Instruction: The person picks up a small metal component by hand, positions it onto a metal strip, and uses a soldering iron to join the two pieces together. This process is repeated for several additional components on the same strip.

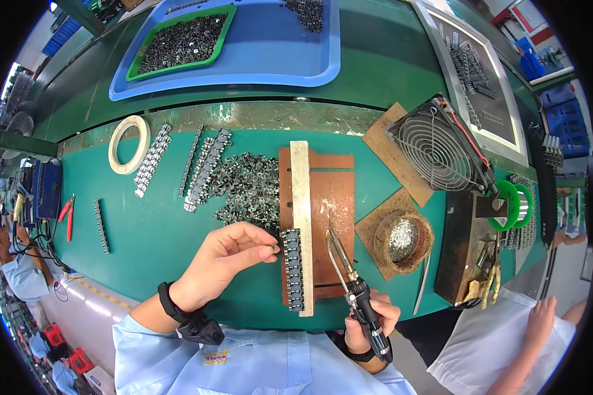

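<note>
My left hand (234, 257) is closed in a pinch on a small metal part (273, 249), mostly hidden by the fingertips. Close beside it, a row of small dark components (292, 270) lines the left edge of a pale bar (301, 191) lying across a brown board (333, 197). My right hand (375, 322) grips the dark handle of a soldering iron (360, 296), whose tip and thin feed tube point up over the board. Just beyond my left hand lies a heap of small metal parts (247, 191) on the green mat.
Right of the board stand a round tin of shiny bits (402, 240), a fan (435, 145) and a solder spool (510, 205). Leftward lie component strips (153, 161), a tape roll (128, 145) and red pliers (67, 214). A blue tray (277, 59) sits behind. Someone sits at right (494, 336).
</note>
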Available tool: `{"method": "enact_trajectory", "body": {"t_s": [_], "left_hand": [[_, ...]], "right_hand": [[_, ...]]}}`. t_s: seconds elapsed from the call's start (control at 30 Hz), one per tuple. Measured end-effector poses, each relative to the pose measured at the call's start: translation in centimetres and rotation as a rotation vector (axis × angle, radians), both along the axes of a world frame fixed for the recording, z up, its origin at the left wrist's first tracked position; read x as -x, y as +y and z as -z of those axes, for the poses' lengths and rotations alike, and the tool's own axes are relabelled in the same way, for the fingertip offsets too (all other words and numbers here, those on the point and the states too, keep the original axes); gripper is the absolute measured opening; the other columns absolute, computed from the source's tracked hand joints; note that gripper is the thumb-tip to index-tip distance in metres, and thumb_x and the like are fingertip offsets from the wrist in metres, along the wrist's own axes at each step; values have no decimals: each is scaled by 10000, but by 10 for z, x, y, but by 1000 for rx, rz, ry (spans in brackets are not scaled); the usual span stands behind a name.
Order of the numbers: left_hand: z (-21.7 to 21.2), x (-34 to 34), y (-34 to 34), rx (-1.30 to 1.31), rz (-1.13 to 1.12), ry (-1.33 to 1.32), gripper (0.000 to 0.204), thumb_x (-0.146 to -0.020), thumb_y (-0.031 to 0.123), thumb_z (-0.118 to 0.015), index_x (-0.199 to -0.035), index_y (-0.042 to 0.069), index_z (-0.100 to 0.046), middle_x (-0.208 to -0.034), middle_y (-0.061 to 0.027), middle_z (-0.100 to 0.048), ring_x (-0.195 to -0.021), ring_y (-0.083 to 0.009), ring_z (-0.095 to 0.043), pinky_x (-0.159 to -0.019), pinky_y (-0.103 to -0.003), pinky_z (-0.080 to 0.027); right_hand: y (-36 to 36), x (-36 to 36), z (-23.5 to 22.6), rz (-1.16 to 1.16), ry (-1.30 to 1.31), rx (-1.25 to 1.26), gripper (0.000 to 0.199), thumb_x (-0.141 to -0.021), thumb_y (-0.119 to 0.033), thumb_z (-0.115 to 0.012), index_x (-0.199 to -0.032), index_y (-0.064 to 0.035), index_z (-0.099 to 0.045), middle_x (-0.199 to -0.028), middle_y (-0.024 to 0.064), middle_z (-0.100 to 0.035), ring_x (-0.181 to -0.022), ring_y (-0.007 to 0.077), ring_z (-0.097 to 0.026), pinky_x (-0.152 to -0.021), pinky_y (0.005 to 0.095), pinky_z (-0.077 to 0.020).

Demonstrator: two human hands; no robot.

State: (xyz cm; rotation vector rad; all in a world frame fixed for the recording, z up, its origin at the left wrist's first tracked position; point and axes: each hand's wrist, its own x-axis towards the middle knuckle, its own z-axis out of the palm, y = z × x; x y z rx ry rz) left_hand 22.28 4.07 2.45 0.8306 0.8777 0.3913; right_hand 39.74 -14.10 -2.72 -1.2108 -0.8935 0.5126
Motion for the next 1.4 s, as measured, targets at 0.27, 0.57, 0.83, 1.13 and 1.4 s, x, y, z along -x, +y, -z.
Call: {"method": "enact_trajectory", "body": {"t_s": [0.27, 0.57, 0.83, 1.13, 1.4], "left_hand": [[7, -5, 2, 42, -22, -37, 94, -813, 0, -580, -894, 22, -539, -888, -62, -592, -818, -138, -578, -757, -265, -471], [0, -13, 7, -33, 44, 40, 77, -818, 15, -593, -856, 28, -527, -829, -8, -586, -780, -65, -559, -703, -198, -447], [-2, -13, 9, -17, 74, 73, 116, -790, -18, -604, -842, 46, -523, -837, -8, -570, -780, -81, -562, -704, -201, -445], [5, -10, 9, -53, 75, -4, 68, -828, 31, -575, -887, 17, -544, -836, -20, -600, -774, -62, -560, -696, -193, -441], [8, -9, 8, -29, 71, -4, 74, -830, 29, -567, -899, 4, -553, -845, -33, -605, -783, -73, -565, -708, -196, -443]], "right_hand": [[1, -1, 0, -10, 5, -16, 452, -661, -54, -740, -1018, -34, -464, -779, 75, -532, -670, 193, -495, -606, 320, -377], [1, -1, 0, -15, 26, -22, 472, -641, -30, -745, -1024, -29, -468, -796, 77, -533, -668, 191, -494, -603, 317, -376], [0, -2, 0, -30, 21, -7, 488, -625, -13, -747, -1028, -27, -472, -807, 80, -532, -670, 189, -491, -595, 315, -375], [1, -3, 0, -35, 23, -9, 487, -622, -9, -748, -1023, -24, -472, -806, 81, -533, -669, 188, -490, -587, 314, -370], [1, -6, -8, -45, -7, 14, 485, -605, -10, -757, -1003, -16, -479, -767, 78, -538, -631, 177, -489, -566, 303, -366]]}}
